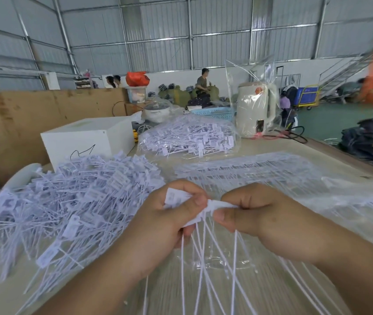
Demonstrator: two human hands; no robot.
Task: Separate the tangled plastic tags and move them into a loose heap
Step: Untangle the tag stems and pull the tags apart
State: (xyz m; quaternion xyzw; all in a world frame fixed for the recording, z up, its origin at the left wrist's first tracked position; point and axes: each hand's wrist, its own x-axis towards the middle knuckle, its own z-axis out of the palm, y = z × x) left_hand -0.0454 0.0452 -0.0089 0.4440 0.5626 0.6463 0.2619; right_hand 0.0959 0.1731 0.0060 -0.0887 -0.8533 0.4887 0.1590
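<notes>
Head view, hands: the left hand (169, 214) and the right hand (252, 211) meet thumb to thumb above the table (331, 155), both with fingers curled.
Left hand: its thumb and fingers pinch the flat heads of a small bunch of tags (194, 209); one tag head sticks up between its thumb and forefinger.
Right hand: its thumb and forefinger pinch the same bunch from the other side, just beside the left thumb.
Bunch of tags: the white tails hang down from between the two hands, fanning out below the wrists toward the near table edge.
Loose heap (67, 201): a wide pile of separated white tags lies directly to the outer side of the left hand, reaching close to its wrist.
Joined strips (260, 171): rows of tags that look unseparated lie flat just beyond both hands' fingertips, on clear plastic film.
Bagged tags (187, 138): a clear bag full of tags sits farther beyond the hands.
White box (85, 139): stands beyond the heap, well off to the left hand's far side.
Kettle (253, 110): cream-coloured, wrapped in clear plastic, far beyond the right hand.
</notes>
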